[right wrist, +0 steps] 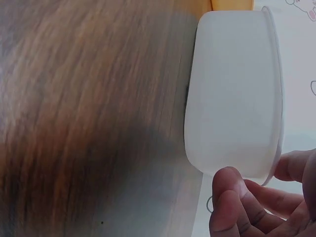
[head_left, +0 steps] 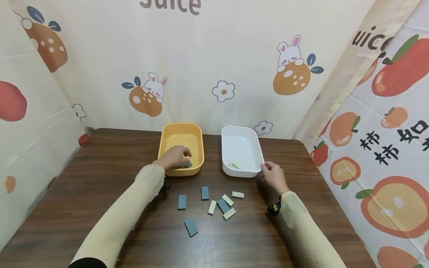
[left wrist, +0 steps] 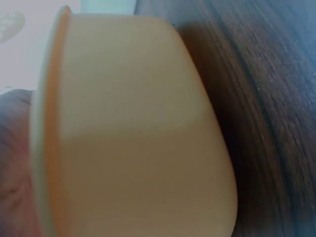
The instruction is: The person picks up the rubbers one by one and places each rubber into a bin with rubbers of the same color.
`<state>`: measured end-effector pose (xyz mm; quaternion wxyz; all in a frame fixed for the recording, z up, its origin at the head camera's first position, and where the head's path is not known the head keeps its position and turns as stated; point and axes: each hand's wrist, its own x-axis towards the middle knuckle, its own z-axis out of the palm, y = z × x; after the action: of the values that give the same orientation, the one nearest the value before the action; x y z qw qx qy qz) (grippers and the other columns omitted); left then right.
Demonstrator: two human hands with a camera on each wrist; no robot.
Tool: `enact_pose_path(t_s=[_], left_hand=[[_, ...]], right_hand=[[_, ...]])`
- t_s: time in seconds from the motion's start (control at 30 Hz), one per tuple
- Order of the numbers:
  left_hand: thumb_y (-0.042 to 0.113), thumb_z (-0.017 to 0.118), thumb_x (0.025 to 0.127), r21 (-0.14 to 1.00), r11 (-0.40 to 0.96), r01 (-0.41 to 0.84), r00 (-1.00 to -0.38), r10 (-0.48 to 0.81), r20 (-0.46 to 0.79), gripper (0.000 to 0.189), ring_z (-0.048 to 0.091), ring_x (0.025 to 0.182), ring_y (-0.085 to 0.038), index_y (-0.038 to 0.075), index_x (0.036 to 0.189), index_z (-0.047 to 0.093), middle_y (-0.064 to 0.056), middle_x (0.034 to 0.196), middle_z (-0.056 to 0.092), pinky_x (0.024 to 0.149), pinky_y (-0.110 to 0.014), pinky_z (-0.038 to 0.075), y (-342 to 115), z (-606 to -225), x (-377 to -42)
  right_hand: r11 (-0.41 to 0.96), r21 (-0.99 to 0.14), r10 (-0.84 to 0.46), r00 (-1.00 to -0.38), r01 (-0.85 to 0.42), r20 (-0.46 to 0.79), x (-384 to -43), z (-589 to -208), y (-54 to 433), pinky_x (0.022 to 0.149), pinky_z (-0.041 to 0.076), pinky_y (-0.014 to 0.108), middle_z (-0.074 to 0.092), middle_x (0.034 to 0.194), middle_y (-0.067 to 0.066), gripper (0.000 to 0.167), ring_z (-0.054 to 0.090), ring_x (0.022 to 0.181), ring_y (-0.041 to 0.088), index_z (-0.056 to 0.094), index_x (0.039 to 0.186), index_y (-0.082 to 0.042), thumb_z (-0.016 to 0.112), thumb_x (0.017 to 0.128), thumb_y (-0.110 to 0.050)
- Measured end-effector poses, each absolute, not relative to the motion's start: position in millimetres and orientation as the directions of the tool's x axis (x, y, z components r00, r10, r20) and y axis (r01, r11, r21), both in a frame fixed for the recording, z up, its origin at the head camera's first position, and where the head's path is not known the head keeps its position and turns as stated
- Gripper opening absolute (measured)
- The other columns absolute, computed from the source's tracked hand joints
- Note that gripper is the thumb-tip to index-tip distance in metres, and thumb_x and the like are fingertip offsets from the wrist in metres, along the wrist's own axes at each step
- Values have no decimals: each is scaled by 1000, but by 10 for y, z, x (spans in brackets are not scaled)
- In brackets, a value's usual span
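Inside the yellow bin [head_left: 182, 137], near wall: left hand [head_left: 171, 157], fingers dipped over a blue-grey piece [head_left: 186, 164]; whether it is pinched or released, cannot tell, the left wrist view giving chiefly the bin's outer side.

White bin [head_left: 239, 143], near right corner: right hand [head_left: 275, 176], thumb and fingers gripping the rim; no block seen with it.

Sleeves [head_left: 115, 217], pale yellow, one pair; dark device [head_left: 274, 209] at each wrist.

White bin, contents: cream pieces [head_left: 236, 165] by the near wall, count uncertain.

Table [head_left: 117, 167], in front of the bins: flat blue-grey blocks [head_left: 182, 202], four; cream blocks [head_left: 238, 194], four. One blue-grey block lies among the cream ones, close to two, contact uncertain; another lies apart, nearest the person.

Step in hand, by judgement: sorting by colour, partly done, blue-grey to the yellow bin, cream to the white. Next move would seem to call for both hands clearing the rims and coming back to the loose blocks, the clustered ones needing careful parting.

Surface: dark brown wood, streaked grain.

Room: pale curtain [head_left: 201, 48] behind, printed with rabbits on orange fruit, flowers and lettering; at right, white cloth [head_left: 395, 126] with fruit and Chinese characters; at left, further fruit-printed cloth [head_left: 33, 149].
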<state>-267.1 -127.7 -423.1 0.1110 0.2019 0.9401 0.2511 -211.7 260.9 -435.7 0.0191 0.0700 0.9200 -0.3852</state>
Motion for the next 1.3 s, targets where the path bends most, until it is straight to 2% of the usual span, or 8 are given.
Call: enact_pose_path(t_s=[0.3,0.57,0.73,0.97,1.0,1.1,1.2,1.3], left_hand=[[15,61,93,547,797,257,-964,249,91,25,63,94,-26,5,113,71,-12,109,68,82,-42,53,-1372,-4120,-2418],[14,62,92,578,778,244,-964,128,235,24,64,97,-32,4,113,71,-16,114,66,84,-47,53,-1483,-4102,-2217],[14,62,92,579,788,211,-961,59,269,26,61,96,-34,2,114,69,-20,116,61,81,-49,51,-1563,-4146,-2145],[19,56,96,524,844,112,-969,-24,245,39,55,109,-44,-5,126,61,-29,120,58,94,-57,44,-1671,-4173,-2053],[18,55,96,509,854,106,-970,-25,243,40,56,107,-44,-7,126,60,-30,118,60,93,-57,45,-1682,-4176,-2034],[16,52,96,507,859,76,-978,-36,208,42,60,75,-36,-10,128,58,-26,93,66,70,-47,51,-1703,-4188,-1977],[11,52,94,538,842,42,-986,-51,156,42,44,47,-21,-9,130,56,-17,66,59,47,-33,40,-1713,-4199,-1938],[8,51,93,570,821,26,-990,-59,130,43,35,42,-14,-9,132,55,-13,61,55,43,-25,32,-1722,-4211,-1946]], right_hand=[[662,-735,114,-989,147,-95,-2110,-4341,2615,60,49,25,66,97,23,41,60,60,13,56,129,5,45,102,-25],[639,-755,108,-989,148,-102,-2152,-4366,2644,59,50,25,64,89,20,40,58,59,13,54,130,5,44,103,-23],[635,-759,102,-990,142,-100,-2139,-4372,2626,58,50,25,63,83,16,41,57,59,13,54,130,6,44,103,-23],[616,-776,103,-991,135,-91,-2142,-4357,2601,55,48,25,61,77,11,40,56,57,14,55,127,6,45,102,-23],[612,-778,105,-990,141,-97,-2141,-4356,2602,56,49,25,62,79,12,39,57,58,14,55,127,6,45,102,-23],[608,-776,110,-986,168,-127,-2140,-4369,2613,57,49,25,63,83,14,39,57,60,13,54,128,4,44,103,-24],[611,-770,109,-983,183,-147,-2133,-4382,2625,58,49,25,63,85,15,40,57,61,13,53,130,4,43,104,-25],[609,-771,109,-982,187,-152,-2128,-4369,2624,58,49,26,63,85,15,40,56,60,13,53,131,4,43,104,-25]])
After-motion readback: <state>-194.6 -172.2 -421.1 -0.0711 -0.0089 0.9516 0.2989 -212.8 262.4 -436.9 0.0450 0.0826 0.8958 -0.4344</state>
